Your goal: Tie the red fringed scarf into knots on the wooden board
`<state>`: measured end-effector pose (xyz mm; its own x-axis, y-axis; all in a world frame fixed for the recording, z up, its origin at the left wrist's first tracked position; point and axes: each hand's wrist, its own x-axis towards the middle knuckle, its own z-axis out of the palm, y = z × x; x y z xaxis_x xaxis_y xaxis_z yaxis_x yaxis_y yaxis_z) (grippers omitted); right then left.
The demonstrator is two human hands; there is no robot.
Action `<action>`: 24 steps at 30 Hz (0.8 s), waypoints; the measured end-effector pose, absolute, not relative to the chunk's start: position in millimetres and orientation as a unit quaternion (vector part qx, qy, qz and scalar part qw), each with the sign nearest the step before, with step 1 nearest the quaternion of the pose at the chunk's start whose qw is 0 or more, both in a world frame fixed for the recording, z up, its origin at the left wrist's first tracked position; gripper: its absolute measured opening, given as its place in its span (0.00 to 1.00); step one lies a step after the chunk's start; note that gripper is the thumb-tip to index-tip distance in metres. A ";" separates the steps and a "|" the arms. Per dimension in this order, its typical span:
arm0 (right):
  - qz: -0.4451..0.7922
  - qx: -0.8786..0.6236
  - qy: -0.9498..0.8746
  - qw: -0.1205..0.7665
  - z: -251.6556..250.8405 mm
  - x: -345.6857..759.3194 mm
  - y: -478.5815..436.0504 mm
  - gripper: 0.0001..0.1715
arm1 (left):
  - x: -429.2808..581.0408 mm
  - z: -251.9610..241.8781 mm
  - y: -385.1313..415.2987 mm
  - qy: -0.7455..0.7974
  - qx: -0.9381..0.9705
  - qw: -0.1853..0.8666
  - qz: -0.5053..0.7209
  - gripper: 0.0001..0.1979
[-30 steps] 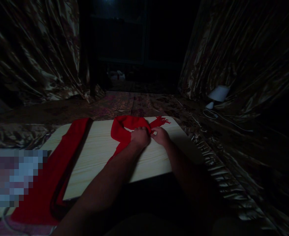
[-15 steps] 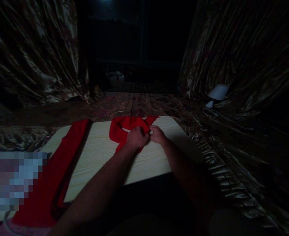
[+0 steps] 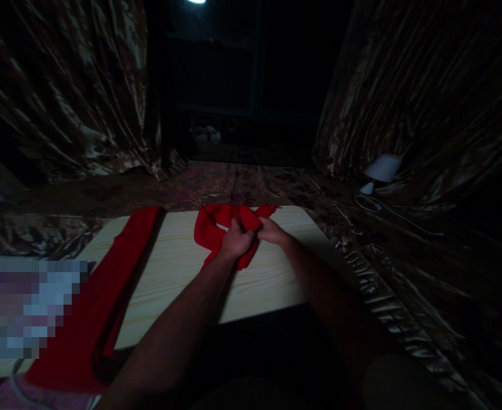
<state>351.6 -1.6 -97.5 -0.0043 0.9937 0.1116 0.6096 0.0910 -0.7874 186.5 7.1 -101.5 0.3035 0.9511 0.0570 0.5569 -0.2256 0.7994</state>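
Observation:
A red scarf (image 3: 208, 230) lies in a loop on the pale wooden table, its ends crossing near my hands. My left hand (image 3: 237, 240) is closed on the crossing part of the scarf, thumb and fingers pinching the cloth. Just to its right, my right hand (image 3: 271, 230) grips the scarf's edge, its fingertips partly hidden behind the fabric. A fringed end shows beyond my right hand at the table's far side. The other end pokes out below the loop, partly covered by my left hand.
A second long red cloth (image 3: 101, 285) drapes over the left of the table (image 3: 169, 279). Patterned curtains (image 3: 105, 97) hang at both sides. A small white lamp (image 3: 383, 168) with a cord stands at the right. The room is very dark.
My left hand has turned and its thumb now shows against the scarf. The cloth between my hands is raised and folded over more. The view has shifted slightly.

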 end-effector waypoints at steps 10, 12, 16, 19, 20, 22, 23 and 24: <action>0.264 -0.684 -0.588 0.342 -87.8 341.8 1.3 0.15 | 183.6 -100.9 7.5 0.507 0.718 0.370 0.302 0.40; 0.261 -0.693 -0.575 0.349 -88.3 338.1 3.6 0.14 | 183.3 -100.4 6.7 0.505 0.718 0.370 0.306 0.39; 0.365 -0.657 -0.537 0.384 -89.3 337.9 5.3 0.20 | 183.6 -99.5 8.7 0.508 0.703 0.390 0.309 0.39; 0.481 -0.580 -0.500 0.428 -89.4 343.2 2.1 0.28 | 184.5 -101.7 14.1 0.503 0.687 0.415 0.322 0.38; 0.509 -0.555 -0.490 0.439 -89.4 345.0 0.7 0.30 | 184.8 -103.2 16.2 0.500 0.682 0.421 0.329 0.38; 0.546 -0.522 -0.477 0.450 -89.4 347.6 -1.6 0.34 | 185.5 -106.7 20.3 0.497 0.676 0.428 0.338 0.37; 0.558 -0.511 -0.473 0.451 -89.4 348.1 -2.3 0.35 | 185.8 -108.3 22.0 0.495 0.675 0.428 0.341 0.37; 0.570 -0.501 -0.469 0.453 -89.4 348.0 -2.6 0.35 | 186.1 -109.8 23.4 0.493 0.675 0.428 0.343 0.37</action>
